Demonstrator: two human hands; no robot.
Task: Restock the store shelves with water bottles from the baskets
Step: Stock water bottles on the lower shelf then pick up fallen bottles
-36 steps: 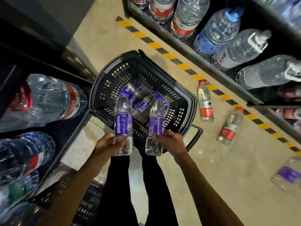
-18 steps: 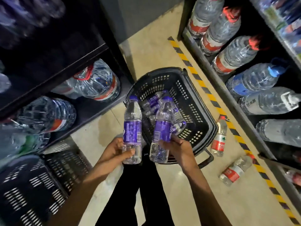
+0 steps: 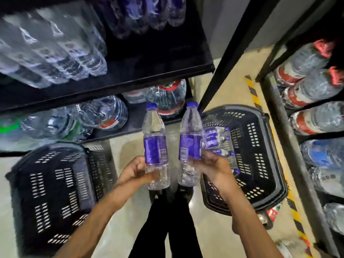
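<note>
My left hand [image 3: 136, 173] grips the lower part of an upright purple-labelled water bottle [image 3: 155, 146] with a blue cap. My right hand [image 3: 212, 167] holds a second purple-labelled bottle [image 3: 190, 144], also upright, beside the first. Both bottles hang above the floor in front of the left shelf unit. A black basket [image 3: 260, 146] on the floor to the right still holds several purple-labelled bottles [image 3: 216, 138]. The black shelf [image 3: 167, 58] at upper left carries small bottles at its left and back, with a bare dark stretch at its right.
A second black basket [image 3: 55, 187] lies at lower left. Large water jugs [image 3: 163, 97] fill the bottom left shelf. The right shelf unit [image 3: 286, 131] holds big red-labelled and blue-labelled jugs. A red-labelled bottle [image 3: 272, 214] lies on the floor by the yellow-black tape.
My view has swung left and up toward the left shelf. Both hands have lifted their bottles away from the right basket toward the shelf unit.
</note>
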